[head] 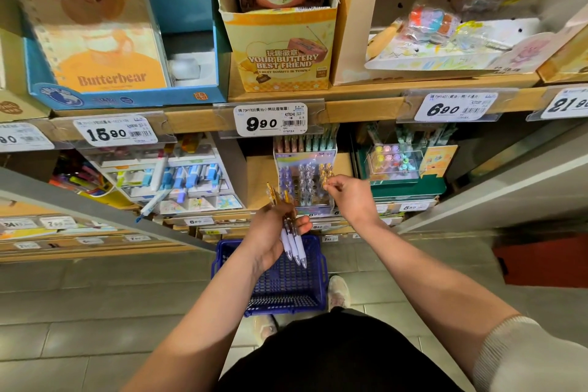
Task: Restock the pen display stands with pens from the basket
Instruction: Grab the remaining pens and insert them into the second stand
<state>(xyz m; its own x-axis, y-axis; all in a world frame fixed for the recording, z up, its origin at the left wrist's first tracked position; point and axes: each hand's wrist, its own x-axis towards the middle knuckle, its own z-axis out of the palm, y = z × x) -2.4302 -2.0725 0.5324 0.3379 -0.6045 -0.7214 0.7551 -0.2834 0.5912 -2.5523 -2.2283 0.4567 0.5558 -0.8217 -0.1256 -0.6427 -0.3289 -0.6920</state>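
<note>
My left hand (270,232) grips a small bunch of pens (294,243) with pale lilac barrels and gold sparkly tops, tips pointing down over the blue basket (313,299) on the floor. My right hand (350,197) pinches the gold top of one pen (326,176) at the right side of the pen display stand (305,181) on the lower shelf. The stand holds rows of purple, clear and gold-topped pens standing upright. What lies in the basket is mostly hidden by my left arm.
A wooden shelf edge (350,111) with price tags runs just above the stand. A white stand of blue correction tapes (178,178) is to the left, a green display box (404,175) to the right. My shoes (339,291) stand beside the basket on the tiled floor.
</note>
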